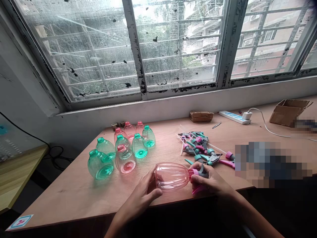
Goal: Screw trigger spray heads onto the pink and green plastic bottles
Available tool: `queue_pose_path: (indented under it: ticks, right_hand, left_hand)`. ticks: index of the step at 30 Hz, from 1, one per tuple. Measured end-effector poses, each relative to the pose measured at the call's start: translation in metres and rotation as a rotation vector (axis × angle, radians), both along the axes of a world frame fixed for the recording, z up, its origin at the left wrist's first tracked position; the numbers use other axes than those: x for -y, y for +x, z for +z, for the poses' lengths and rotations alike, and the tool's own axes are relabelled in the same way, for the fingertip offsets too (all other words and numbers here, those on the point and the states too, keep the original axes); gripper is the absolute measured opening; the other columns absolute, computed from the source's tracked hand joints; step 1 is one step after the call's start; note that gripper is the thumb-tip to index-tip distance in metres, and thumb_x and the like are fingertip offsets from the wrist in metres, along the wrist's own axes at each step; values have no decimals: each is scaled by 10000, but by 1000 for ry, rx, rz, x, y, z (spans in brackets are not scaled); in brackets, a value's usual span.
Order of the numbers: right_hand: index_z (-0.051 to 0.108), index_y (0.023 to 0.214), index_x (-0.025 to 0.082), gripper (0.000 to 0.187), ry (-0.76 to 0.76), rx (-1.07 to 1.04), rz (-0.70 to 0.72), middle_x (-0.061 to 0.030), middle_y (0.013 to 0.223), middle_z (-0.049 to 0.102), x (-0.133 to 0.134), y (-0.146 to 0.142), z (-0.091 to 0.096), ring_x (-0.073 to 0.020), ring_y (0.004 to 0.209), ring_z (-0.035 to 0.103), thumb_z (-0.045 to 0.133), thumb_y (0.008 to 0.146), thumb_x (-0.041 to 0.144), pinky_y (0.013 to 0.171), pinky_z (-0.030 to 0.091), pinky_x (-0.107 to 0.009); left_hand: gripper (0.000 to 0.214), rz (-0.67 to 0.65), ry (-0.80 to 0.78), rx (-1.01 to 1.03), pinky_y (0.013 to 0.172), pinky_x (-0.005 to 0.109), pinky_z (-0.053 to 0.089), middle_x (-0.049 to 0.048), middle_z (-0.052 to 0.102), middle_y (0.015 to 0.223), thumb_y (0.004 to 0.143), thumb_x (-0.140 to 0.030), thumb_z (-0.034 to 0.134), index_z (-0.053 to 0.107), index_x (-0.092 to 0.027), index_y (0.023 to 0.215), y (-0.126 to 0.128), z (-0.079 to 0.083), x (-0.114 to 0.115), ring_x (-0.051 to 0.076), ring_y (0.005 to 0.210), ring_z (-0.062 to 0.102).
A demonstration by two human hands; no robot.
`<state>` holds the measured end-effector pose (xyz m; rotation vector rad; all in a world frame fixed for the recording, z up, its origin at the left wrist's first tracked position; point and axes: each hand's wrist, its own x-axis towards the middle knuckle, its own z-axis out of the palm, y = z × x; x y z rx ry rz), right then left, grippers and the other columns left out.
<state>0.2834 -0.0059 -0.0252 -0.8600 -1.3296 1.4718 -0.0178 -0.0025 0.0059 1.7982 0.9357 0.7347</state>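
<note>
A clear pink spray bottle (171, 177) lies on its side in the air above the table's front edge, its neck pointing right. My left hand (146, 191) is closed around its base, thumb in front. At the neck, my right hand (206, 177) grips a spray trigger head (195, 172) with a pink collar and grey body; the collar sits against the bottle's mouth. How far it is screwed on cannot be seen. Beyond my right hand lies a pile of trigger heads (198, 143) in pink, teal and grey. Green bottles (140, 145) and pink bottles (125, 162) stand upright to the left.
Along the back are a small brown cardboard box (201, 116), a thin metal tool (217, 125), a white power strip (234, 117) with a plugged cable and an open carton (287, 112). A blurred patch covers the right side. Windows rise behind the table (74, 198).
</note>
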Motion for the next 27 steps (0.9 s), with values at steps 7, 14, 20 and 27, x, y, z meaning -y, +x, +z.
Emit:
queue_pose_path:
  ticks: [7, 14, 20, 27]
  right_hand:
    - [543, 1002, 171, 399, 1, -26, -13, -8, 726, 697, -1, 0, -3, -173, 623, 658, 793, 817, 422, 609, 529, -299]
    - [538, 1015, 169, 401, -7, 6, -1, -12, 753, 704, -2, 1, -2, -166, 656, 668, 790, 826, 418, 629, 522, -281]
    - [546, 1000, 168, 397, 6, 39, -10, -13, 756, 701, 0, 1, 0, -161, 660, 654, 787, 826, 433, 624, 494, -268]
    - [544, 999, 176, 412, -1, 64, -9, -7, 768, 696, 3, -1, 3, -166, 661, 657, 789, 815, 451, 637, 505, -279]
  left_hand:
    - [977, -11, -16, -40, 1223, 475, 270, 50, 460, 1538, 827, -256, 768, 147, -375, 1572, 2, -2, 1, 285, 1421, 423]
    - [1159, -5, -42, -42, 1203, 477, 319, 98, 365, 1601, 799, -269, 798, -57, -343, 1577, 2, -1, 4, 299, 1428, 419]
    - [900, 28, 14, -90, 1238, 435, 259, 22, 289, 1645, 840, -340, 762, 222, -353, 1560, 3, 0, 5, 285, 1490, 308]
    - [961, 12, 50, -90, 1235, 444, 252, 37, 267, 1653, 901, -301, 684, 6, -361, 1580, 3, -4, 4, 268, 1477, 339]
